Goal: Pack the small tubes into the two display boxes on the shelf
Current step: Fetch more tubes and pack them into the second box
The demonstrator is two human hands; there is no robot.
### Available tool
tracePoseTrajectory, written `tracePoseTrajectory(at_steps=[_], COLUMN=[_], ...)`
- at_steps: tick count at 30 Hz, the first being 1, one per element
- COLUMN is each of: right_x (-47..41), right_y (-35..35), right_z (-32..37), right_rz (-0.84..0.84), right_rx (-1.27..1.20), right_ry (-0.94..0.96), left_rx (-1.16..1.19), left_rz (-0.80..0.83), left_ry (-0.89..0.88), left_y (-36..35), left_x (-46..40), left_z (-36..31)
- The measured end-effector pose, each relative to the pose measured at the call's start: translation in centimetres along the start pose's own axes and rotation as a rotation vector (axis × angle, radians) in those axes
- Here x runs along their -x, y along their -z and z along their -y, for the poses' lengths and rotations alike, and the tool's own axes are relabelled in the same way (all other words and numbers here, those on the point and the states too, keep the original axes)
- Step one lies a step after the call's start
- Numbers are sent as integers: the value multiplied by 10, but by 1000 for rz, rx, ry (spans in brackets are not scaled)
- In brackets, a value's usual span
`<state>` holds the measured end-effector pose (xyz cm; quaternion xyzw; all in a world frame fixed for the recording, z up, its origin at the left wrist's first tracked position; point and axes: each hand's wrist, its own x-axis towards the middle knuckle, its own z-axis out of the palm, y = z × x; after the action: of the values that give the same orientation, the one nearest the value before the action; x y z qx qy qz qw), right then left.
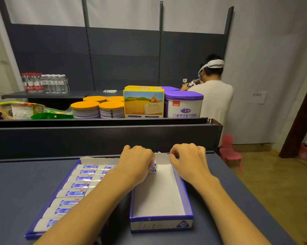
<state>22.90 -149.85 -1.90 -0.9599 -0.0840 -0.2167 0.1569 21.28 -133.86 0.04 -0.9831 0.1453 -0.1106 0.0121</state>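
Left box point(43, 221) full of tubes point(73, 186); left fingers point(151, 165) clutch tubes over near-empty right box point(160, 225).

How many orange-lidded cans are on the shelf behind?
4: two in front, two behind them, left of the yellow box. More may be hidden.

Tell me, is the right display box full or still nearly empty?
Nearly empty. The right display box shows a bare white floor; only the few tubes the left hand holds at its far end are inside.
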Motion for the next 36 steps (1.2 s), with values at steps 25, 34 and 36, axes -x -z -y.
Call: tracePoseTrajectory(at_steps=[25,34,36], right_x=[0,13,25], right_y=[10,41,45], right_z=[9,84,117], right_rz=[0,-25,-25], right_rx=[44,38,23], right_ry=[22,338,404], left_rx=[30,13,-8], left_rz=[-63,-222,-250], left_ry=[35,222,270], left_y=[18,47,51], left_x=[9,62,86], left_z=[2,47,67])
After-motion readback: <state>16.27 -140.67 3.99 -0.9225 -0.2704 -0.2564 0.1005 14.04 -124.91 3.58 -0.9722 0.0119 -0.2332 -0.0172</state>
